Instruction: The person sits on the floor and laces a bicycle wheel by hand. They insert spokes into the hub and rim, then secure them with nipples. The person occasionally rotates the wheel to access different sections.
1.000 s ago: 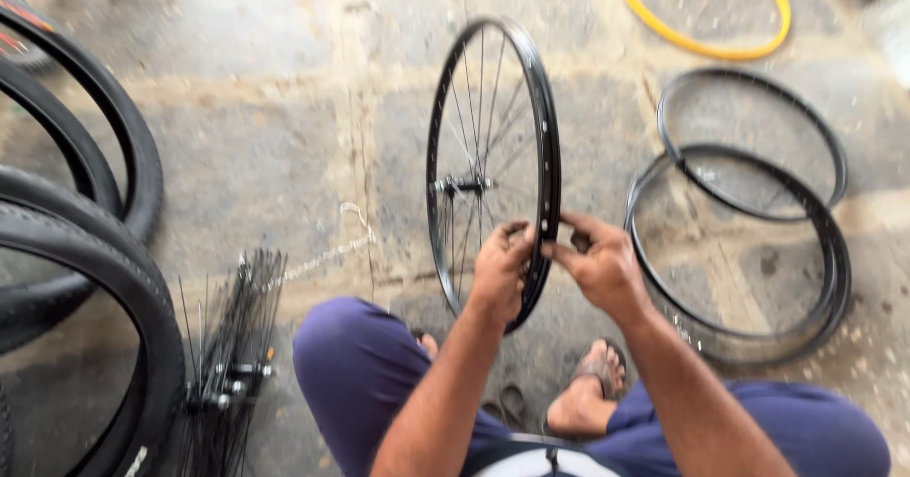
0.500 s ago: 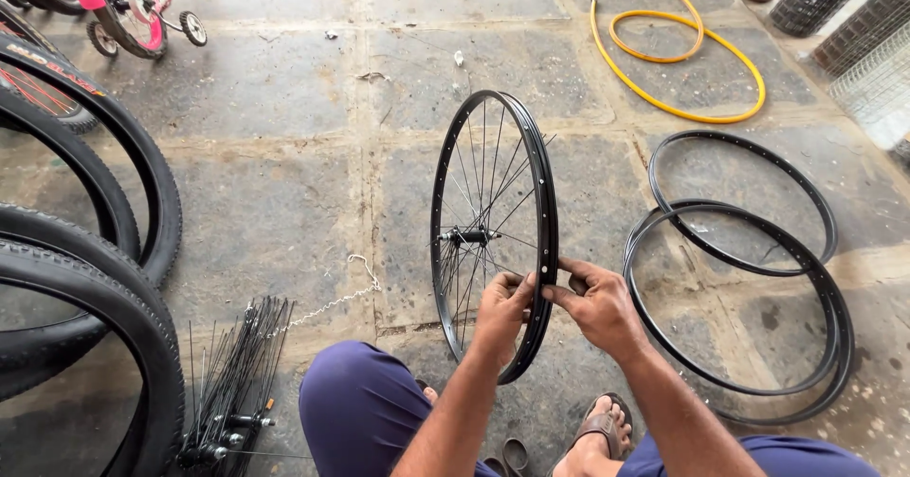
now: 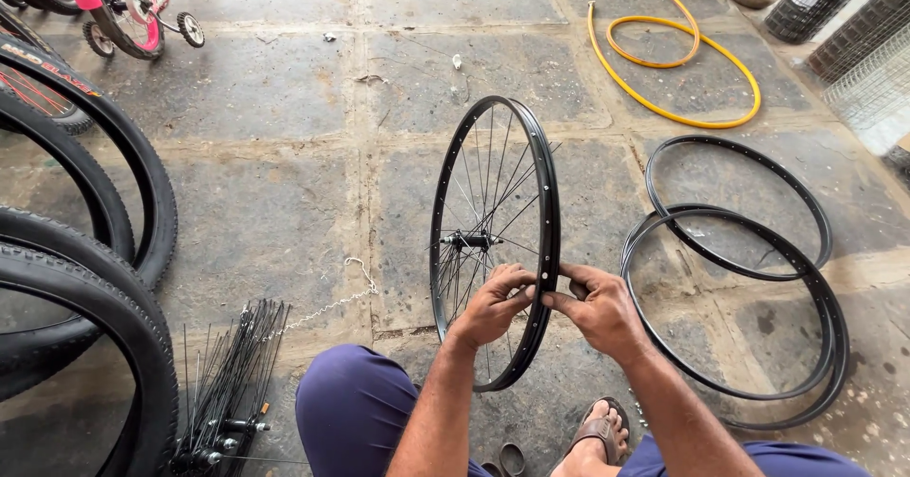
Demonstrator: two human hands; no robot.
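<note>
L hand & R hand both pinching upright wheel rim, bare rims nearby

soft, even daylight, faint shadows, no glare; sharp picture with wide-angle bending at the edges.

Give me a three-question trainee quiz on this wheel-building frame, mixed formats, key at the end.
1. True or false: the spoked wheel lies flat on the stone floor.
2. Which hand reaches in among the spokes? A) left hand B) right hand
3. Fill in: the yellow hose lies coiled at the ____ right of the view.

Key
1. False: it stands upright on its edge, both hands at its rim.
2. A: the left; the right hand pinches the rim from outside.
3. Upper; the bare rims lie flat below it, and the loose spokes lie at lower left.
</note>
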